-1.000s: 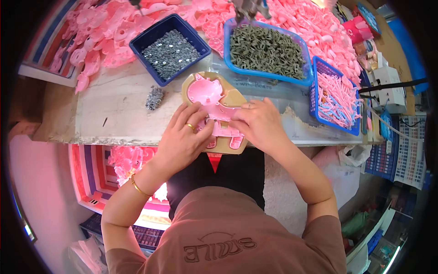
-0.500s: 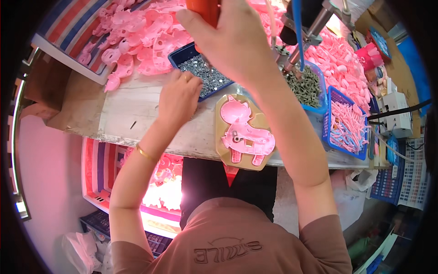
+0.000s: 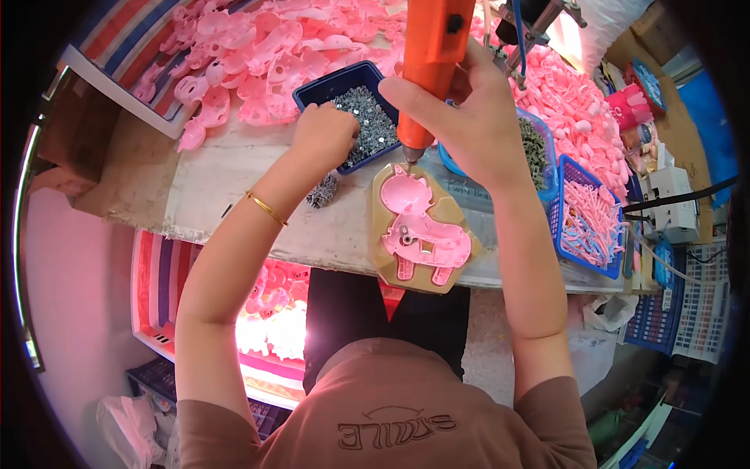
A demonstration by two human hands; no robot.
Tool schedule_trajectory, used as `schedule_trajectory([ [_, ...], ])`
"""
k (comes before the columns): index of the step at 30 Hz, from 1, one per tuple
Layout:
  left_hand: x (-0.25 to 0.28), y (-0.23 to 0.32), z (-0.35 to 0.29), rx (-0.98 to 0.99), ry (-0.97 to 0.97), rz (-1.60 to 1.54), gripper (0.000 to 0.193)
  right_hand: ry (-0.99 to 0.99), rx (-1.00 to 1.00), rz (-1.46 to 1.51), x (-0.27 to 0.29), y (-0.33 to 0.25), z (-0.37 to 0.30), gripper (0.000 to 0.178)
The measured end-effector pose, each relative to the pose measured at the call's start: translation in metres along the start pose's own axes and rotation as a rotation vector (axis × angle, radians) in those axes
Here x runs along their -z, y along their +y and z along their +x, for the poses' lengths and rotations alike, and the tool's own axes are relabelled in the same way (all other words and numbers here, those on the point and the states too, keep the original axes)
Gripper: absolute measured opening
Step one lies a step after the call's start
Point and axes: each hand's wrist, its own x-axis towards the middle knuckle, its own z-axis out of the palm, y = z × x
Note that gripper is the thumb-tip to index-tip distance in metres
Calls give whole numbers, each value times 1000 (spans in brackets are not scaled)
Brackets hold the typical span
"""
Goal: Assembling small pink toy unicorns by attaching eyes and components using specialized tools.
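My right hand [image 3: 476, 117] is wrapped round an orange electric screwdriver [image 3: 431, 70], which points down. Its tip meets the upper end of a pink animal-shaped plastic shell [image 3: 433, 238], near the ear. That shell lies hollow side up in a tan shaped holder [image 3: 383, 262], with a small round metal part [image 3: 406, 234] inside its body. My left hand [image 3: 324, 137] is closed at the near left side of a dark blue tray [image 3: 308, 95] of small silvery screws [image 3: 375, 125]. Its fingertips are curled out of sight, so what they hold is hidden.
Pink shell parts [image 3: 273, 59] heap at the back. Small metal pieces [image 3: 322, 190] lie below my left wrist. Rightward stand a light-blue tub [image 3: 555, 168] of grey-green pieces, a blue basket [image 3: 555, 223] of thin pink and blue parts, and a white box [image 3: 673, 199] with a black cable.
My right hand has moved right and down, bringing the screwdriver tip from over the screw tray to the shell's upper end. My left hand has shifted slightly up and right along the tray.
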Motion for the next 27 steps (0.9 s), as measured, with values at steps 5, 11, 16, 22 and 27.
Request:
schedule_trajectory([
  [5,2,1,-11,-73,125,-42,12,-62,-6,33,6,7,-2,45],
  [11,12,33,-35,-264,317,-266,13,-31,-66,218,-1,1,-15,36],
  [16,15,73,-61,-421,326,-530,14,-133,-86,364,5,-2,-30,49],
  [22,10,87,-72,-485,357,-575,18,-70,-73,451,4,0,-47,36],
  [27,14,95,-80,-450,287,-585,19,-41,-121,584,9,-5,-55,35],
])
